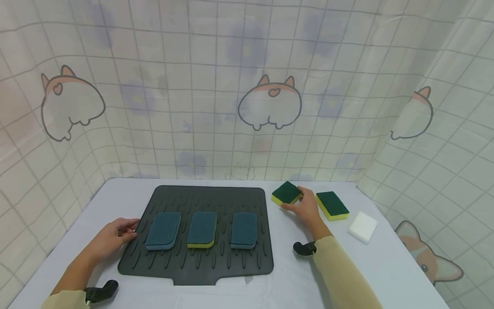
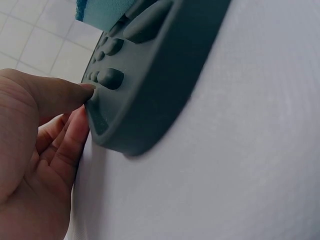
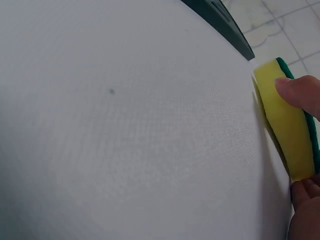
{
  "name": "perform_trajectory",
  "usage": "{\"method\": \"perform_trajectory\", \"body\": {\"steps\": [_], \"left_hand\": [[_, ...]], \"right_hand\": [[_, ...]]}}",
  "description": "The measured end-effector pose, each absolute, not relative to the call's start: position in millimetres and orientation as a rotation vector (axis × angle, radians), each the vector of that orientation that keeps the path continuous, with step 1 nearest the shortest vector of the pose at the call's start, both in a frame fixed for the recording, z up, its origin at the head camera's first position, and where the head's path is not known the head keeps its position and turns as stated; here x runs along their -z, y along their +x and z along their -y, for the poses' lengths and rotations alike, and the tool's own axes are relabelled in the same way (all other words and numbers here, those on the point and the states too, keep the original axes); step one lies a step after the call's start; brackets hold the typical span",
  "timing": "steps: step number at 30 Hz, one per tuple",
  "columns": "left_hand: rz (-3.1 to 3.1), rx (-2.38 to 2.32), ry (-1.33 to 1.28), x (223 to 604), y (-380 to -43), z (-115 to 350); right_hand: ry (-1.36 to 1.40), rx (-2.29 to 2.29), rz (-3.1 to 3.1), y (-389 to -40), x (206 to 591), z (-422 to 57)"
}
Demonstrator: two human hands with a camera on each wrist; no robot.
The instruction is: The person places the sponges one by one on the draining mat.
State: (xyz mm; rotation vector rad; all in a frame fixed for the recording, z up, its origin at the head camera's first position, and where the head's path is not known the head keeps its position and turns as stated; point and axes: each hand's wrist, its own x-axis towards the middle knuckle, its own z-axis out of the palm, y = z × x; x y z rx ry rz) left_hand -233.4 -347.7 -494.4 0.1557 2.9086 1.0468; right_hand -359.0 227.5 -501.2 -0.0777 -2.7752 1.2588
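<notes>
My right hand [image 1: 306, 209] pinches a green and yellow scouring sponge [image 1: 286, 193] between thumb and fingers, green side up. In the right wrist view, the thumb lies on the yellow long side of that sponge [image 3: 287, 125], close over the white tabletop. My left hand [image 1: 112, 237] holds the left edge of a dark grey ridged drying mat [image 1: 216, 266]. Seen from the left wrist, the thumb presses the top of the mat's rim [image 2: 145, 115] while the fingers lie against its side. On the mat sit a blue sponge [image 1: 164, 231], a blue-topped yellow sponge [image 1: 202, 229] and another blue sponge [image 1: 244, 230].
Right of my right hand lies a second green and yellow sponge [image 1: 332, 205]. Beyond it is a white sponge block [image 1: 363, 227]. A patterned curtain [image 1: 216, 141] hangs behind the white table [image 1: 293, 279] and along both sides.
</notes>
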Motion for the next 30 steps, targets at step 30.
{"method": "perform_trajectory", "body": {"steps": [30], "left_hand": [[-2.904, -1.068, 0.159, 496.5, -234.9, 348.5]], "right_hand": [[0.298, -1.379, 2.764, -353.3, 474.9, -195.9]]}}
